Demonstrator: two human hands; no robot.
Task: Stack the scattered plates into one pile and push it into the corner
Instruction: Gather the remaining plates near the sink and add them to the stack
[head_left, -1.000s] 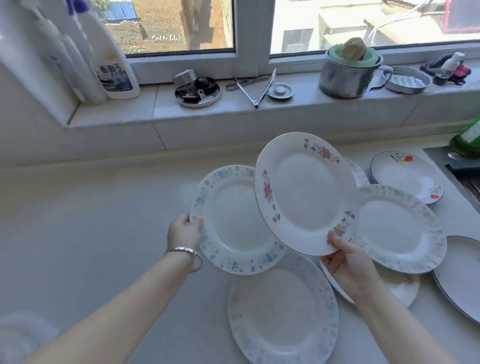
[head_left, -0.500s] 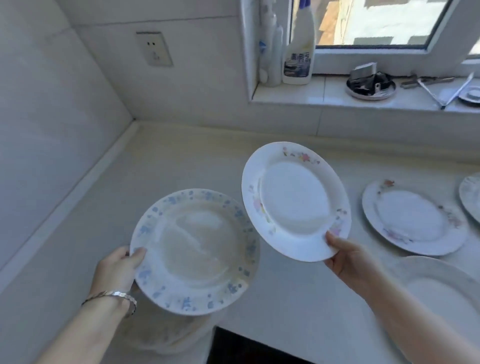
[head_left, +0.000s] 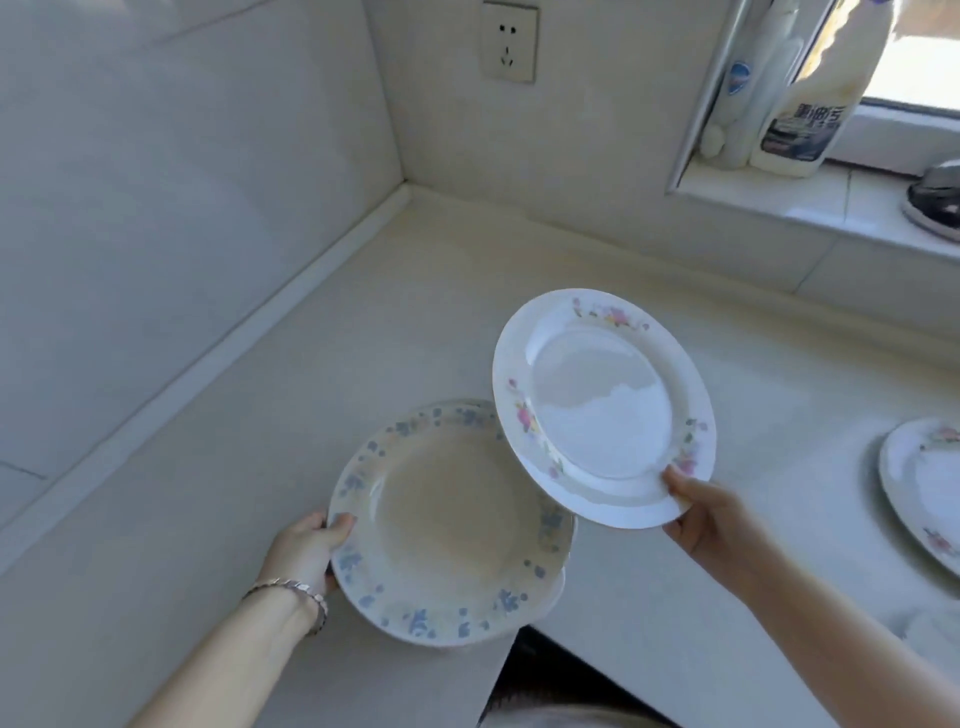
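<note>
Left hand (head_left: 306, 548) pinches the round blue-flowered china plate (head_left: 447, 525) by its rim, low over the pale desk (head_left: 363, 338), seemingly atop another plate. Right hand (head_left: 711, 519) grips the white pink-flowered plate (head_left: 602, 410) overlapping its far rim. Set blue down flat first, then centre pink on it.

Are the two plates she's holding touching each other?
Cannot tell. In the head view the pink-flowered plate overlaps the rim of the blue-flowered plate, tilted above it, but no contact or gap shows plainly.
</note>
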